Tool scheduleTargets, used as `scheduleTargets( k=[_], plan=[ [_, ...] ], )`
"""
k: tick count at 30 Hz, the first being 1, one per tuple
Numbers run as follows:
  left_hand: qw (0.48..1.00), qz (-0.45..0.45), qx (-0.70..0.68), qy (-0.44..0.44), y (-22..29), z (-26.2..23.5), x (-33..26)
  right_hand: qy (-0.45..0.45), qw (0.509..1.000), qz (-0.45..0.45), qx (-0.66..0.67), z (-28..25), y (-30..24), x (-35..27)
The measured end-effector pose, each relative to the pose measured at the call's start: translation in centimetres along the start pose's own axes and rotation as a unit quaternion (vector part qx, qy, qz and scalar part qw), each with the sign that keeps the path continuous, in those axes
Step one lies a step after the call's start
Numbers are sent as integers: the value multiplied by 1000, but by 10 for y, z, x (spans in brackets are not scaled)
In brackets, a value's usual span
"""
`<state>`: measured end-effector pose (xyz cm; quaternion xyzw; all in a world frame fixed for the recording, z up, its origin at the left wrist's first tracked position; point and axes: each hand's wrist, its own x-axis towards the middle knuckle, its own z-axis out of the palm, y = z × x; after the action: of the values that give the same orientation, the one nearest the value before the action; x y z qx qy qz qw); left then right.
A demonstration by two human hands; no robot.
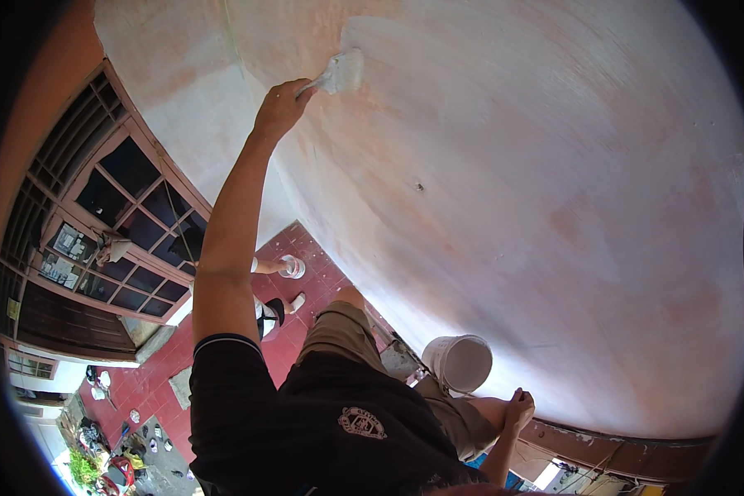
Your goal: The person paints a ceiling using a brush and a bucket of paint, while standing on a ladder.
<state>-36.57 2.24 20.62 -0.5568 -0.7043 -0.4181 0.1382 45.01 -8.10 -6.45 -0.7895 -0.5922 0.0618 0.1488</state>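
My left hand [279, 107] is raised high against the pale pinkish wall [554, 207] and grips the handle of a wide paintbrush [339, 74]. Its white bristles press on the wall at the edge of a lighter, freshly coated patch. My right hand [519, 408] hangs low by my thigh with its fingers curled shut. It is just right of a white bucket [459, 362] that sits by my knee; no handle shows in the hand. My black shirt and khaki shorts fill the lower middle.
A brown-framed window [116, 223] with dark panes stands at the left. Far below lies a red tiled floor [153, 376], where part of another person [273, 307] shows. Shoes and small items [116, 450] lie scattered at the lower left. A dark red ledge [620, 450] runs along the wall's base.
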Motion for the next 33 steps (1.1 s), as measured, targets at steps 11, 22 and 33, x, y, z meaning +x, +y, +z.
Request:
scheduleTargets(
  k=[11,22,33],
  plan=[
    [985,-75,154,34,54,63,-19,5,1000,1,9,5,4,1],
    [994,17,-52,-96,180,26,-121,6,1000,-11,16,2,2,-1],
    [998,-43,-14,-37,-3,26,-39,12,1000,-16,17,2,2,-2]
  ],
)
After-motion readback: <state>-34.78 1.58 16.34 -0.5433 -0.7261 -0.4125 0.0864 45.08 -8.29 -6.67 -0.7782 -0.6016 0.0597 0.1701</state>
